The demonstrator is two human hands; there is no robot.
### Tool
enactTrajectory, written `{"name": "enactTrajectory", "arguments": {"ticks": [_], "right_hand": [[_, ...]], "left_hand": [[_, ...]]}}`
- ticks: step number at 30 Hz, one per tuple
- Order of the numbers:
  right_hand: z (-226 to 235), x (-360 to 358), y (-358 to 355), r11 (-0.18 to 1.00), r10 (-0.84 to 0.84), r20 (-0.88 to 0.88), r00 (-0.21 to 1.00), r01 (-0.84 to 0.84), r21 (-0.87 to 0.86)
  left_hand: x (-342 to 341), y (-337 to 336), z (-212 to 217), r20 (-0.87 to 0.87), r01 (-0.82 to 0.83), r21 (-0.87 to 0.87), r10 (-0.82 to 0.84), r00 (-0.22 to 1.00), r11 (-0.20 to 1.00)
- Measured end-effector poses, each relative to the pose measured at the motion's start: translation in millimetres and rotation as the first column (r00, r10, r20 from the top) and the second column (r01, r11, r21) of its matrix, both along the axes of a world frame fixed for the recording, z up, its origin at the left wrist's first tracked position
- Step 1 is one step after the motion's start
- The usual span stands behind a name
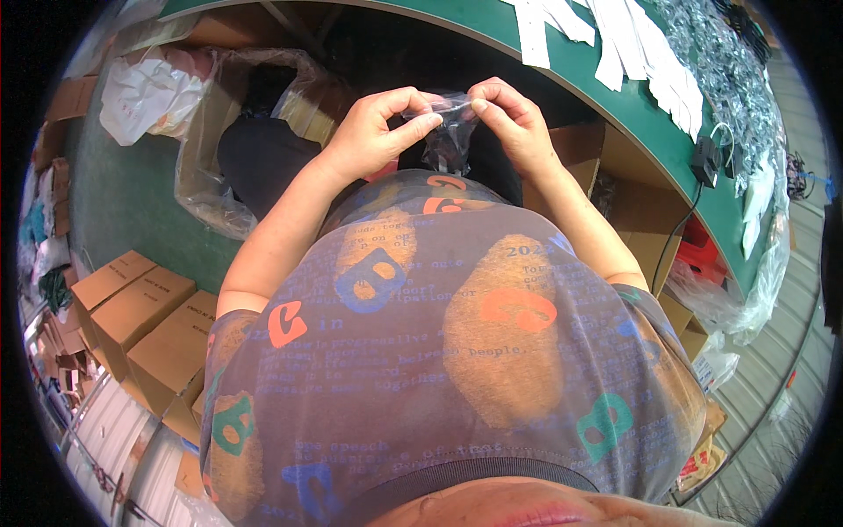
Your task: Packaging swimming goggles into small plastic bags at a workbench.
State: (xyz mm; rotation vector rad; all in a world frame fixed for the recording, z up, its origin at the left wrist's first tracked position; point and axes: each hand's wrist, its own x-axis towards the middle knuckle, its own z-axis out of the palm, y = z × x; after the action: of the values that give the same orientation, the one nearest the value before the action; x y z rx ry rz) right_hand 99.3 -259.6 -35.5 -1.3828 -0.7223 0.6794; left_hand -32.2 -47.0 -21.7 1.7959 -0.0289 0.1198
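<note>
1. The small, clear, soft plastic bag [452,149] hangs at the upper centre of the frame, its gathered top edge stretched between the two hands. Thumb and forefinger of the left hand [386,127] pinch near its left end; those of the right hand [516,127] pinch its right end.
2. The film looks thin and slick, so a loosened pinch on either side could let that end slip and the bag swing down from the other.
3. Pulling the hands too hard apart might stretch or split the film along the taut edge.
4. The bag hangs above the dark-clothed legs [263,162], with no support visible beneath it; if dropped, it could slide off them into the shadow under the green, curved-edge table [483,22], where clear film would be hard to spot. What the bag contains, if anything, I cannot tell.
5. At the right of the frame, a thin black cable [674,235] runs from the black, blocky power adapter [705,161] past the tall brown cardboard box [637,211]. A wide swing of the right arm might snag it.
</note>
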Motion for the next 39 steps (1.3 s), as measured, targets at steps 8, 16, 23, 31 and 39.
{"name": "enactTrajectory", "arguments": {"ticks": [8, 16, 23, 31, 39], "right_hand": [[0, 3, 0, 0.995, 0.026, 0.164, 0.986, -0.01, -0.097], [4, 5, 6, 0.991, 0.089, 0.249, 0.964, -0.061, -0.121], [4, 4, 7, 0.994, 0.063, 0.092, 0.994, -0.055, -0.094], [3, 11, 10, 0.972, 0.163, 0.149, 0.975, -0.132, -0.195], [6, 4, 13, 0.986, 0.12, 0.081, 0.989, -0.109, -0.127]], "left_hand": [[1, -2, -1, -0.041, -0.005, -0.026, 0.004, 0.999, 1.0], [1, -2, 2, 0.003, -0.005, 0.023, 0.004, 1.0, 1.0], [0, -11, -6, 0.005, -0.087, -0.084, 0.088, 0.996, 0.993], [0, -11, 0, -0.017, -0.067, -0.135, 0.065, 0.998, 0.989], [1, -15, -6, 0.011, -0.08, -0.22, 0.084, 0.996, 0.972]]}}
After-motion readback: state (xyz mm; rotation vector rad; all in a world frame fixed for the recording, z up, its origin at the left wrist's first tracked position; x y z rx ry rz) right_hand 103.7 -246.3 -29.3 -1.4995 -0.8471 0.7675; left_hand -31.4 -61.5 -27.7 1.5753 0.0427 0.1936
